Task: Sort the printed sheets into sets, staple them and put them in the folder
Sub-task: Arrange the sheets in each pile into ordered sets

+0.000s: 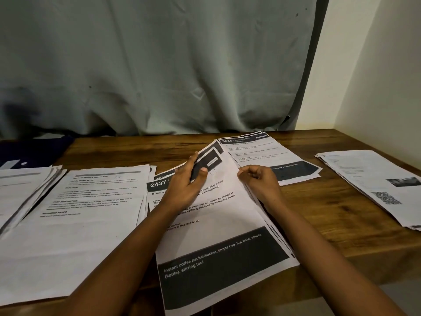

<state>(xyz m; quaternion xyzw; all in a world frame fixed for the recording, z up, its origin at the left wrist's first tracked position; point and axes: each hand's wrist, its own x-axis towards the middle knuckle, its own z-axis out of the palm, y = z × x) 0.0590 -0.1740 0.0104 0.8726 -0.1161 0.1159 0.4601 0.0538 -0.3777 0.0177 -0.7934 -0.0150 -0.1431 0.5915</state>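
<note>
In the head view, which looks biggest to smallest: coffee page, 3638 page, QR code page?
1. coffee page
2. QR code page
3. 3638 page, though farther away and partly covered, so unsure.

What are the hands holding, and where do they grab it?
The left hand grips the top of a few printed sheets; the right hand pinches their right edge near the top.

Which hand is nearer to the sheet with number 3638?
Right. The right hand is just in front of the 3638 sheet, covering its near edge. The left hand is further left, gripping the top of the 2437 stack.
</note>
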